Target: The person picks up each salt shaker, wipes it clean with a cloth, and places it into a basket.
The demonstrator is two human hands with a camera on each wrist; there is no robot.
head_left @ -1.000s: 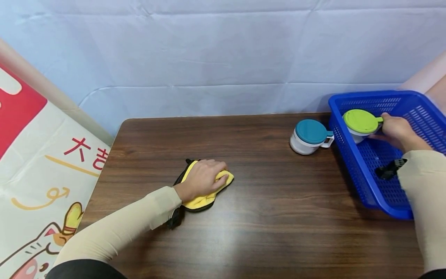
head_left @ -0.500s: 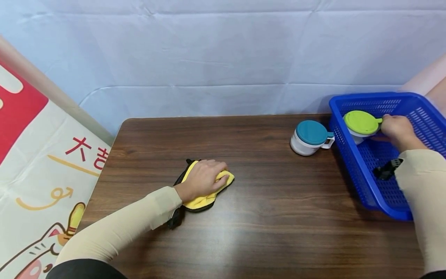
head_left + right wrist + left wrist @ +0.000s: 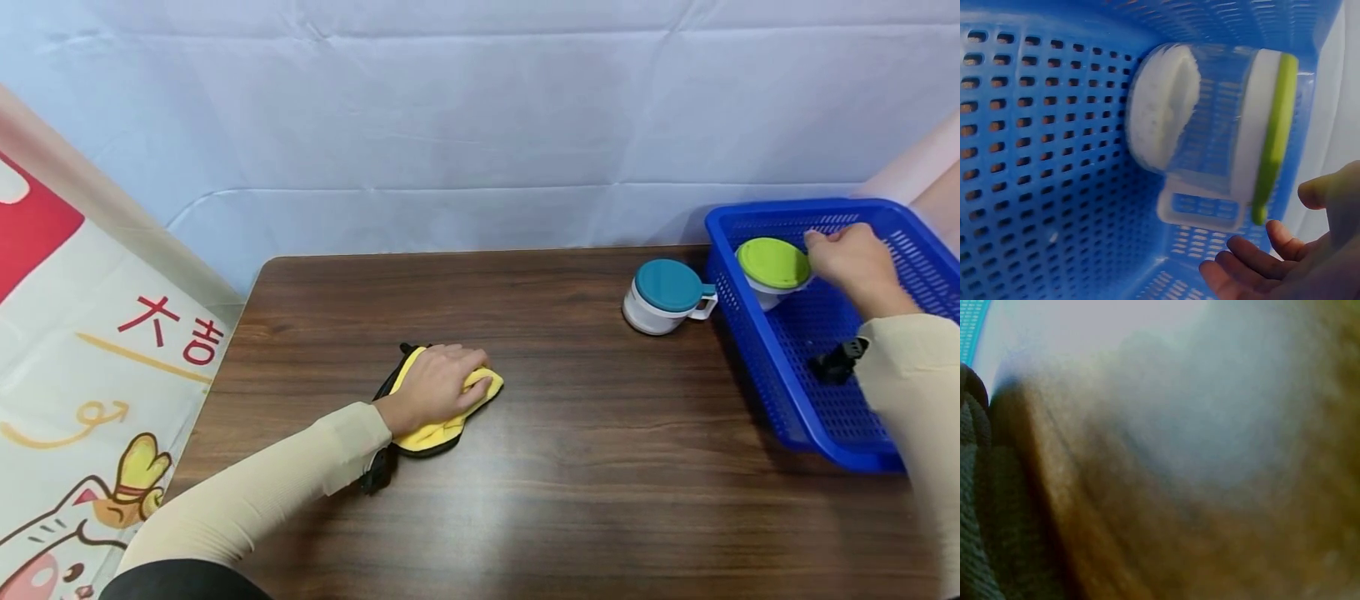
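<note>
On the table my left hand (image 3: 441, 382) lies over a yellow cloth (image 3: 429, 438) with black edging, fingers bent and the fabric bunched between thumb and fingers. Over the blue basket (image 3: 765, 358) at the right is my right hand (image 3: 858, 265). Inside that basket a jar with a green lid (image 3: 774, 262) stands against the left wall. The right wrist view shows the jar (image 3: 1216, 119) clear-sided, with white contents and a white handle. There my right hand's fingers (image 3: 1247, 262) are spread loosely, apart from the handle. Blur fills the left wrist view.
Left of the basket stands a similar jar with a teal lid (image 3: 667, 287), its handle close to the basket wall. The brown wooden table (image 3: 570, 467) ends at a pale cloth backdrop (image 3: 480, 125). A printed sheet (image 3: 90, 383) hangs at the left.
My right hand has let go of the green-lidded jar's handle and risen slightly. The jar stays in the basket. My left hand and the cloth have not moved.
</note>
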